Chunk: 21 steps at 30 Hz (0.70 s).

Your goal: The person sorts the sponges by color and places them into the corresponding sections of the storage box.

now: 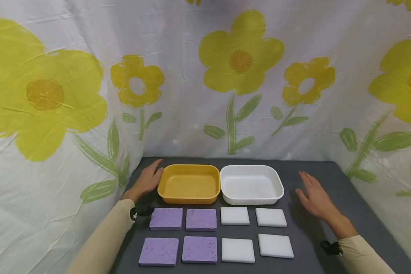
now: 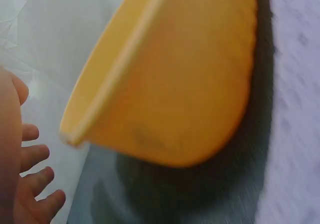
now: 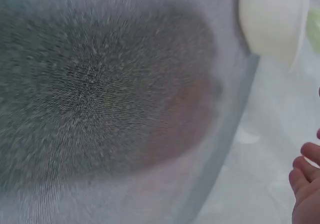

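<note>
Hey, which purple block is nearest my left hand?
The left purple block in the row nearest the yellow tray; the other three purple blocks sit farther right or closer to you.

We are seeing a yellow tub [image 1: 189,184], a white tub [image 1: 252,184], speckled purple blocks [image 1: 200,249], white blocks [image 1: 238,250] and a yellow-flowered white sheet [image 1: 181,99].

Head view forward-down, close wrist views, left sharing yellow tray [image 1: 188,184]

Left hand [image 1: 146,182] with fingers [image 2: 35,156] spread, right hand [image 1: 316,198] with fingers extended, both forearms [image 1: 106,234] stretched forward, well apart
</note>
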Available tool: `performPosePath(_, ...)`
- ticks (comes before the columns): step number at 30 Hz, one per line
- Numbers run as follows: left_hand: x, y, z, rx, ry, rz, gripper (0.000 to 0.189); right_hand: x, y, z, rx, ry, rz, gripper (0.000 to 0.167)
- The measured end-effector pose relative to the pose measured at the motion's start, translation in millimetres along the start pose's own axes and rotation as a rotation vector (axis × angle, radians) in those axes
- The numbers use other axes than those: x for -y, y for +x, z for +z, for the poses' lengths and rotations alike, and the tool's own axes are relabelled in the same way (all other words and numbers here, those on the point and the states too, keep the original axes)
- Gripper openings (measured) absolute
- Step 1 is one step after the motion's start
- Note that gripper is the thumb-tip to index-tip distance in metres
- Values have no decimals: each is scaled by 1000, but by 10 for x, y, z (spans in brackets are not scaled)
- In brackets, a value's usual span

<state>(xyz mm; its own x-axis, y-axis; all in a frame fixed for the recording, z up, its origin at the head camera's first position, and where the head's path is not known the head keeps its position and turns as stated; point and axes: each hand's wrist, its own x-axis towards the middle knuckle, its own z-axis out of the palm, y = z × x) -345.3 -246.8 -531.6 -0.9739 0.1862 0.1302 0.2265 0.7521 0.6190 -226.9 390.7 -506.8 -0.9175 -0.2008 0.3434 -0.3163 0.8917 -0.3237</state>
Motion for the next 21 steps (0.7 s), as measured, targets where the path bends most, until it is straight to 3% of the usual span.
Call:
performPosePath(12, -81, 313, 132, 75, -314, -158, 56, 492, -320, -286, -44, 4, -154, 51)
performPosePath(17, -71, 338, 255, 108, -502, -241, 55, 596, -528, -224, -1, 69, -295, 28)
performPosePath(21, -112, 343, 314, 130, -607, -257, 56, 517, -688, -43, 67, 206, -444, 22)
